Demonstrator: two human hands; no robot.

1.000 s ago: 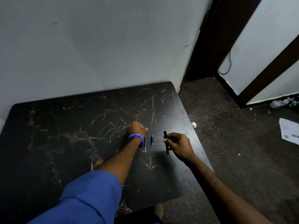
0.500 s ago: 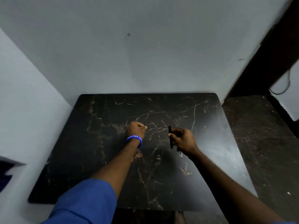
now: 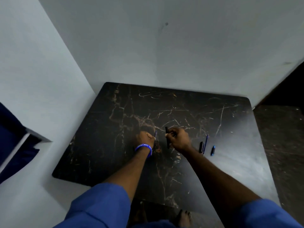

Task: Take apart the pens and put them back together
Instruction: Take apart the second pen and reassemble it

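1. Right hand (image 3: 179, 140) fingers pinch black barrel (image 3: 167, 137) upright, open end likely presented for insertion.
2. Left hand (image 3: 145, 139) closed on thin blue refill (image 3: 155, 134), just beside barrel.
3. Spare parts (image 3: 205, 143) parked right on bench (image 3: 115, 153).

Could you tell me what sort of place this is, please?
Probably a plain room in a home: a scratched dark marble-patterned table pushed into a corner of bare painted walls, with bare feet visible beneath it.

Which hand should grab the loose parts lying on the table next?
Right. The loose black piece, blue refill and blue cap lie just right of the right hand; the left hand would have to cross over.
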